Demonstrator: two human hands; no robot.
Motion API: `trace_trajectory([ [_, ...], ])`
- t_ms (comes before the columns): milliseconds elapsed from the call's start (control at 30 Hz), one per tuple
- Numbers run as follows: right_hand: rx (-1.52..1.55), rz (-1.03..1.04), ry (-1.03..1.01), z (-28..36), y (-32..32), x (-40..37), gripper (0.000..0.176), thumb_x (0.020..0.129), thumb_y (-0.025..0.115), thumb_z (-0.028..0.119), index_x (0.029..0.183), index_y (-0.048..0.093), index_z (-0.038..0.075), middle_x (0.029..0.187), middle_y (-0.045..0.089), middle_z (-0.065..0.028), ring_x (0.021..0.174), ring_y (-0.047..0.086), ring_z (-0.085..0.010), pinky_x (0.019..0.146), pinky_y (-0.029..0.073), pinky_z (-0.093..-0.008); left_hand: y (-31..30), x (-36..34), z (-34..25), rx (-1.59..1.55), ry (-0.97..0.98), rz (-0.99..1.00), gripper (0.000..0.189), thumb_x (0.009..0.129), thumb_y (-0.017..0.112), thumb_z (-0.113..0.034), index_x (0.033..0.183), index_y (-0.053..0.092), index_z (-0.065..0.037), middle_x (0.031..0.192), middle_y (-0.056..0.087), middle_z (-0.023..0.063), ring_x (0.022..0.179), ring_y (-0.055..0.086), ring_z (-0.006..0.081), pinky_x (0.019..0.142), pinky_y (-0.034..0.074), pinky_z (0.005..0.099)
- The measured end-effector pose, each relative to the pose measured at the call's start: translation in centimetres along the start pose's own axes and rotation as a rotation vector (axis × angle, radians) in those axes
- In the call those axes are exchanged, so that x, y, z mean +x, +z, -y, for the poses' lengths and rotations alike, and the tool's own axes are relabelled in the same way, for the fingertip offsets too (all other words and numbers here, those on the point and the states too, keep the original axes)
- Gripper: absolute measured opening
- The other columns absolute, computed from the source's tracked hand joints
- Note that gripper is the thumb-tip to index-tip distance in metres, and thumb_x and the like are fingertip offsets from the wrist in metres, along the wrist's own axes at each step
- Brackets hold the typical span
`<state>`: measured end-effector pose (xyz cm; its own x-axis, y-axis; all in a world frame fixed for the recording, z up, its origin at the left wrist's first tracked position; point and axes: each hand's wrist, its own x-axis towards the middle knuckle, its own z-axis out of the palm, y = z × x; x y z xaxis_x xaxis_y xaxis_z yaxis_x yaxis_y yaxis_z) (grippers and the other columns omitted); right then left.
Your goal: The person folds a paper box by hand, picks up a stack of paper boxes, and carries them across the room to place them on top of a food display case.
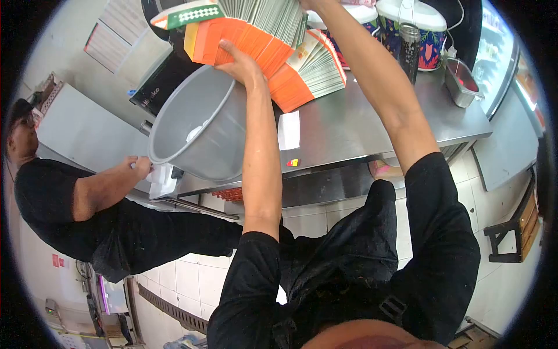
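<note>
A thick stack of flat folded cartons [244,38], orange on the outside with pale edges and a green-and-white piece at one end, is tilted above the steel table. My left hand [239,65] grips its orange lower side, thumb against the cardboard. At the top edge of the view my right hand [309,4] is at the stack's far right end, mostly cut off, its fingers hardly visible. Under and right of it, a second stack of similar cartons [308,75] rests on the table. A large grey tub [200,125] stands tilted beside my left forearm, with something white inside.
A co-worker in black [58,198] stands at left, a hand [139,166] by the tub's rim. On the steel table [343,131] are patterned containers [430,43], a glass jar [408,52], a metal pan [462,84], white paper [289,131] and a small red-yellow item [293,163].
</note>
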<state>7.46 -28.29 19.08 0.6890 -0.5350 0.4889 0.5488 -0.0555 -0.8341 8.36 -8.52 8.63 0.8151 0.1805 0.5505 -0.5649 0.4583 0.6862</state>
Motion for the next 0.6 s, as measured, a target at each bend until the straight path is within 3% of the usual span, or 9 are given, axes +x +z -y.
trace_trajectory([
  [133,0.385,-0.013,0.094,-5.0,-2.2,-1.4,0.042,0.084,0.06,0.033,0.108,0.062,-0.001,0.101,0.065,-0.0141,0.085,0.063,-0.0238,0.079,0.052,-0.0387,-0.3,-0.4,0.6,0.14,0.097,0.045,0.076,0.092,0.058,-0.045,0.14,0.02,0.0,0.137,0.041,0.0183,0.121,0.048,0.0296,0.102,0.042,0.0399],
  [233,0.492,-0.129,0.015,-9.8,-3.7,-0.7,0.045,0.085,0.059,0.034,0.113,0.059,-0.001,0.109,0.063,-0.0158,0.097,0.061,-0.0241,0.085,0.05,-0.0394,-0.3,-0.5,0.8,0.19,0.119,0.131,0.084,0.087,0.062,-0.048,0.142,0.023,0.002,0.138,0.039,0.0225,0.125,0.043,0.0343,0.105,0.036,0.0425],
  [267,0.464,-0.033,0.114,-10.2,-4.7,-1.4,0.049,0.087,0.055,0.036,0.119,0.057,-0.001,0.118,0.06,-0.0172,0.107,0.057,-0.026,0.09,0.047,-0.0412,-0.4,-0.3,1.0,0.232,0.099,0.153,0.084,0.087,0.062,-0.048,0.142,0.023,0.001,0.138,0.039,0.023,0.126,0.042,0.0349,0.106,0.035,0.0431],
  [400,0.143,-0.156,0.372,-5.7,-5.0,-6.9,0.053,0.089,0.048,0.043,0.121,0.057,0.001,0.121,0.058,-0.0179,0.11,0.054,-0.029,0.089,0.044,-0.0441,-0.7,0.4,2.5,0.359,0.06,0.211,0.083,0.087,0.063,-0.046,0.143,0.022,0.0,0.137,0.038,0.0251,0.129,0.037,0.0373,0.107,0.032,0.0452],
  [500,0.163,-0.116,0.203,-9.2,-6.3,-4.6,0.054,0.09,0.047,0.044,0.119,0.057,0.0,0.12,0.058,-0.0189,0.109,0.054,-0.0297,0.088,0.044,-0.0449,-0.8,0.3,2.7,0.382,0.084,0.259,0.082,0.088,0.061,-0.043,0.143,0.021,0.001,0.137,0.037,0.0271,0.129,0.037,0.0386,0.107,0.031,0.0457],
  [533,0.035,-0.192,0.235,-9.1,-6.6,-4.9,0.055,0.091,0.047,0.044,0.12,0.056,-0.001,0.12,0.057,-0.0202,0.111,0.053,-0.0311,0.088,0.045,-0.0444,-0.9,0.3,2.7,0.384,0.096,0.276,0.081,0.089,0.06,-0.042,0.143,0.02,0.002,0.137,0.038,0.0279,0.128,0.037,0.039,0.107,0.03,0.0458],
  [600,-0.098,-0.1,0.32,-8.5,-7.6,-4.5,0.056,0.092,0.046,0.045,0.121,0.056,-0.001,0.119,0.057,-0.0216,0.109,0.055,-0.0326,0.087,0.046,-0.0452,-1.6,-0.1,2.3,0.527,0.138,0.336,0.081,0.089,0.06,-0.041,0.142,0.02,0.004,0.134,0.041,0.0297,0.126,0.041,0.0411,0.106,0.032,0.0457],
])
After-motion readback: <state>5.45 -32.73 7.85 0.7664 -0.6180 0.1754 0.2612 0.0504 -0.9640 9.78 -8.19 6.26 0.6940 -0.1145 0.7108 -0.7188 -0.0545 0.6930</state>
